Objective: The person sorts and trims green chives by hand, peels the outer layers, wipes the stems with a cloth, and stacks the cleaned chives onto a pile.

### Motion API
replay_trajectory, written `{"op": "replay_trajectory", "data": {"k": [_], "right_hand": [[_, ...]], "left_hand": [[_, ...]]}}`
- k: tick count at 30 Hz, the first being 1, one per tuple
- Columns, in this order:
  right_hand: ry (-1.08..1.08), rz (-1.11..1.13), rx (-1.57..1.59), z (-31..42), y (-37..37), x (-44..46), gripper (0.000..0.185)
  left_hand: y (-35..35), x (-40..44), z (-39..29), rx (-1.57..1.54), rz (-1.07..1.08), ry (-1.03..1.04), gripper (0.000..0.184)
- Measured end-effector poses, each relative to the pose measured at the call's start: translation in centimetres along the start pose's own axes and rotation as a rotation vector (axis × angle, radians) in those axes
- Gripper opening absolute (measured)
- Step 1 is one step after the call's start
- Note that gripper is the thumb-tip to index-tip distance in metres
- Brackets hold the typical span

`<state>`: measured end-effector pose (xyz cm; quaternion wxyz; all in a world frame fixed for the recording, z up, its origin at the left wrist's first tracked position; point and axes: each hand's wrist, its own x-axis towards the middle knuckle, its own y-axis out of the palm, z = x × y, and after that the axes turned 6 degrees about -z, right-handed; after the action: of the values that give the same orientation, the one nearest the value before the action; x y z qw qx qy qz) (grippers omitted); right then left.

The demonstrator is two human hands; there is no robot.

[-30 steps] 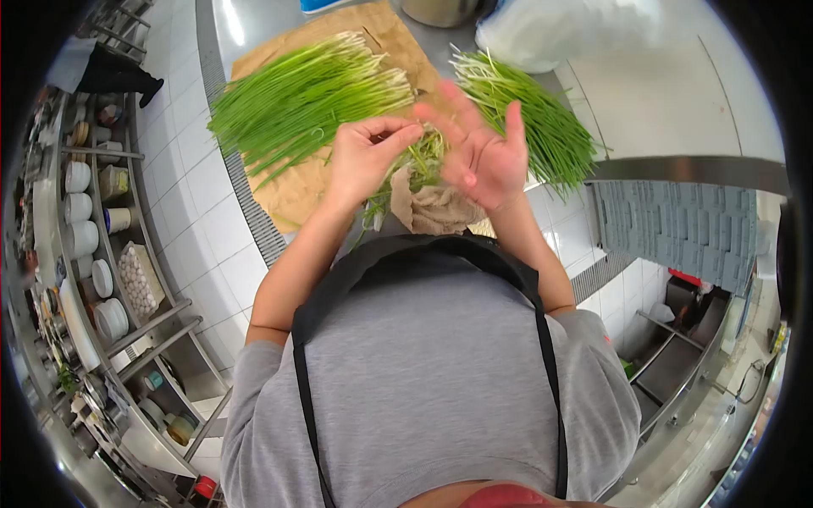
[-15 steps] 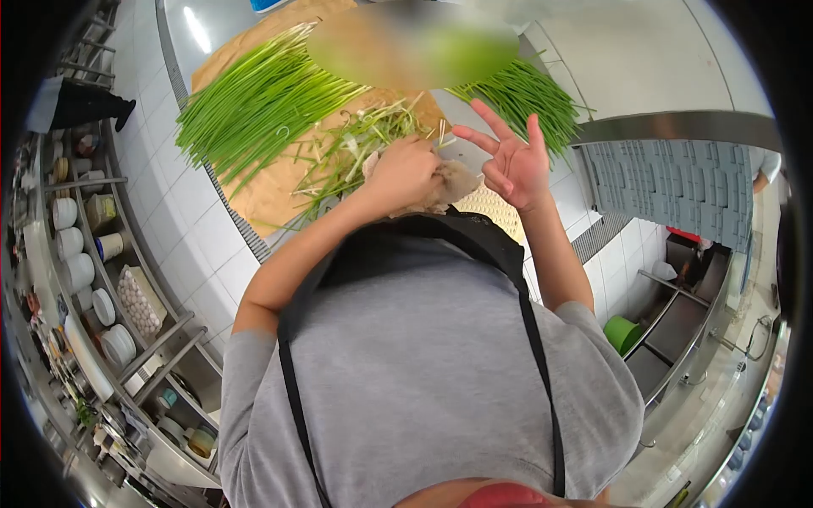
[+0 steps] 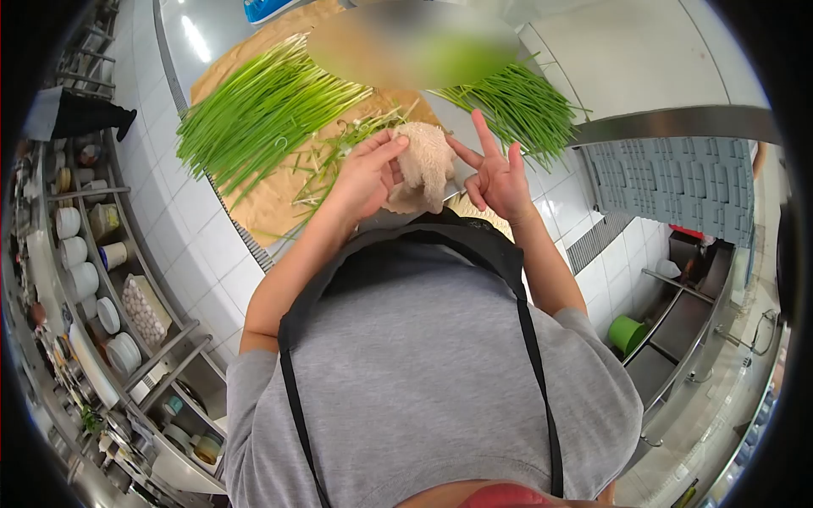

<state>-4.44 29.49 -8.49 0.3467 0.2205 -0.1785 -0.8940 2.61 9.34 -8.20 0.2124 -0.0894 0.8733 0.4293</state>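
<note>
A beige cloth (image 3: 426,161), rumpled and hanging in folds, is held up in front of my apron. My left hand (image 3: 368,178) pinches its left side between thumb and fingers. To the right of the cloth, my right hand (image 3: 501,182) has its fingers apart, palm turned up, with one fingertip close to the cloth's edge; I cannot tell whether they touch. Beyond the cloth, loose green trimmings (image 3: 326,165) lie scattered on brown paper (image 3: 246,199). A large bundle of long green stalks (image 3: 262,110) rests to the left, and another green bundle (image 3: 529,110) to the right.
A blurred patch hides the middle of the far side. Left are metal shelves with white bowls (image 3: 83,279) and a tray of small round pale items (image 3: 144,309). A grey slatted panel (image 3: 669,186) and a green container (image 3: 627,334) stand right. Another person's dark-clothed leg (image 3: 93,116) shows far left.
My left hand has lifted the cloth from low by the trimmings and moved slightly left and toward me. The cloth now hangs spread out. My right hand has shifted left, nearer to it.
</note>
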Motion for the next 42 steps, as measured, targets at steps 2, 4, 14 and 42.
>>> {"op": "replay_trajectory", "data": {"k": [2,4,14,42], "right_hand": [[0.006,-0.001,0.071,0.4,-1.0,-0.2,0.074],[-0.052,0.007,0.264,1.5,-1.2,-0.4,0.072],[-0.392,-0.178,-1.004,-0.7,-0.5,2.0,0.016],[-1.026,0.086,-1.587,2.7,5.9,11.6,0.011]], "left_hand": [[-0.5,-0.2,-0.4,0.029,0.038,0.027,0.014],[-1.0,-0.1,-0.5,0.080,0.085,0.046,0.015],[-1.1,-0.6,0.7,1.851,0.011,0.822,0.018],[-4.3,-4.0,-8.3,1.570,-0.435,0.846,0.016]]}}
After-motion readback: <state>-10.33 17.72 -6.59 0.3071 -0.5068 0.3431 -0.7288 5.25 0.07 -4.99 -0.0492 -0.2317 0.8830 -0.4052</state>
